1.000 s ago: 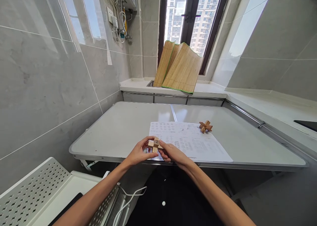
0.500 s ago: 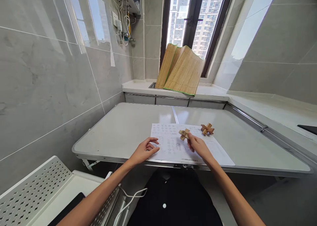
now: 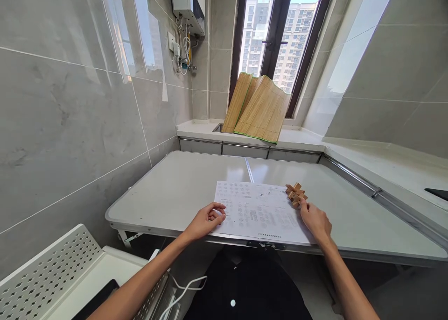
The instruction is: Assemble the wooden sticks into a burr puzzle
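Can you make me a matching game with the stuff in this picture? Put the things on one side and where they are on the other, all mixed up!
Things:
1. wooden puzzles
2. printed sheet
3. bamboo mat
4. left hand

Places:
A. leaning against the window
B. resting at the sheet's left edge, holding nothing
C. at the right hand's fingertips, at the sheet's far right corner
D. lying flat on the white table

Right pairs: 1-C, 2-D, 3-A, 4-B
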Demonstrator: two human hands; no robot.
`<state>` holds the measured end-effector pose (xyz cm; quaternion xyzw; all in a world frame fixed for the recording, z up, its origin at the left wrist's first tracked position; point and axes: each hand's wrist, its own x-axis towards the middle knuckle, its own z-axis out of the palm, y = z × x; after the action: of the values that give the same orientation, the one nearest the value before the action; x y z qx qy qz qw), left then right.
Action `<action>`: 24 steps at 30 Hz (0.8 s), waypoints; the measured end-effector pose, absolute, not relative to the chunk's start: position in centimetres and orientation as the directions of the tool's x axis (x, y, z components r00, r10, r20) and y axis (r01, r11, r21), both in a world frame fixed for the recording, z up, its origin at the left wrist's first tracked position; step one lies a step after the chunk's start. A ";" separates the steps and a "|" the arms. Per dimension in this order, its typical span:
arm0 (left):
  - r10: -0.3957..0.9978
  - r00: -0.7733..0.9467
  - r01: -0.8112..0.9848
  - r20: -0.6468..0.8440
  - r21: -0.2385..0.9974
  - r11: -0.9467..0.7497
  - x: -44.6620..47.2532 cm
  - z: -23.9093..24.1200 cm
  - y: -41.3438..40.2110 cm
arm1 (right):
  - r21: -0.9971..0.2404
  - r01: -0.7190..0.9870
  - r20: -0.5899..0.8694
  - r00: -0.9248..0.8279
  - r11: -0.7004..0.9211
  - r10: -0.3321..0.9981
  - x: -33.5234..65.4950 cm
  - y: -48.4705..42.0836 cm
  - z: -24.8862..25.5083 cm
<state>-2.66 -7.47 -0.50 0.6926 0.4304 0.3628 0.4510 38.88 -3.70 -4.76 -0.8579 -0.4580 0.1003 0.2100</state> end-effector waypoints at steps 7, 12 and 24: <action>0.919 0.380 0.314 0.101 0.921 -0.231 -2.5 0.2 -7.8 | -0.460 0.744 0.021 0.555 -0.485 0.832 38.0 -4.1 -4.8; 0.912 0.397 0.332 0.106 0.910 -0.250 -2.5 0.2 -7.6 | -0.471 0.745 0.041 0.553 -0.472 0.832 37.9 -4.2 -4.6; 0.916 0.395 0.335 0.068 0.918 -0.213 -2.6 0.3 -7.4 | -0.509 0.722 0.073 0.579 -0.469 0.812 37.8 -4.5 -4.2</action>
<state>-2.56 -7.40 0.28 0.7070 0.4425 0.3265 0.4447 37.77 -4.52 -4.24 -0.8524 -0.4498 0.0897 0.2510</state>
